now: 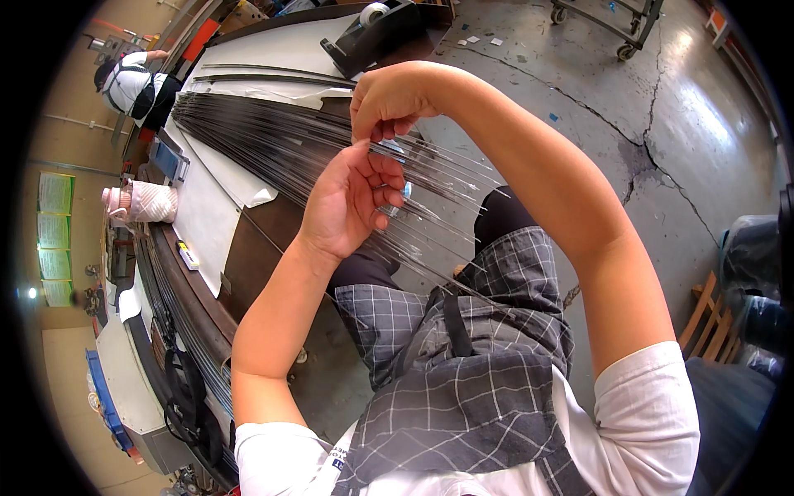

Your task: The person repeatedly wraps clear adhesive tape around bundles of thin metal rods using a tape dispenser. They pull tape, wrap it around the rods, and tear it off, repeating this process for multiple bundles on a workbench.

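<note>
My left hand (349,202) is raised palm up, its fingers loosely curled and its thumb and forefinger pressed together. Right beside it, my right hand (387,103) bends down with its fingertips pinched, and the two pinches nearly meet. Whatever lies between the fingertips is too small to make out. Beneath both hands, a large bundle of thin dark metal rods (256,136) spreads across the table, their near ends jutting past its edge over my lap. Several separate rods (273,79) lie farther off on white paper (277,45). Something pale and blue, partly hidden, shows behind my left fingers.
A black tape dispenser (380,37) stands at the table's far edge. On the left are a quilted pink-white container (153,202), a blue tray-like thing (169,158) and a small white-yellow box (188,255). Another person (136,89) stands far left. A wheeled cart (612,29) is at upper right.
</note>
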Demonstrator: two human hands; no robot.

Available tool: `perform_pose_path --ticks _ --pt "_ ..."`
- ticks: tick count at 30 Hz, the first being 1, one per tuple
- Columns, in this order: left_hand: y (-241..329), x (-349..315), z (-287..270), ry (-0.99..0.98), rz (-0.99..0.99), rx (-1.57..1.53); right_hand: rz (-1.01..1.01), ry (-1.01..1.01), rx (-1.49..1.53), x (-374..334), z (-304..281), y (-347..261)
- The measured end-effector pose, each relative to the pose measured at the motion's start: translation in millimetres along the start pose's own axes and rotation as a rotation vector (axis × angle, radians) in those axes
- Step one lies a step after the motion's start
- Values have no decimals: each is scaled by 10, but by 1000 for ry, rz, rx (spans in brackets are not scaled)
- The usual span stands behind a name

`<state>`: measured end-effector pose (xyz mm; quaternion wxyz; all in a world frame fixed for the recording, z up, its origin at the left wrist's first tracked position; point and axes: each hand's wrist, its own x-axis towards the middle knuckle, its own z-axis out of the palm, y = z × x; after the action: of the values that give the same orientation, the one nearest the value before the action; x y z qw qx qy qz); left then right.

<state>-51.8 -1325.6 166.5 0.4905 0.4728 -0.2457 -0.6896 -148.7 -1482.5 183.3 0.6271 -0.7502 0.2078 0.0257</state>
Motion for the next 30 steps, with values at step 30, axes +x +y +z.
perform_pose_path --ticks 30 --pt "-85 -14 36 80 54 53 -32 -94 165 25 2 78"
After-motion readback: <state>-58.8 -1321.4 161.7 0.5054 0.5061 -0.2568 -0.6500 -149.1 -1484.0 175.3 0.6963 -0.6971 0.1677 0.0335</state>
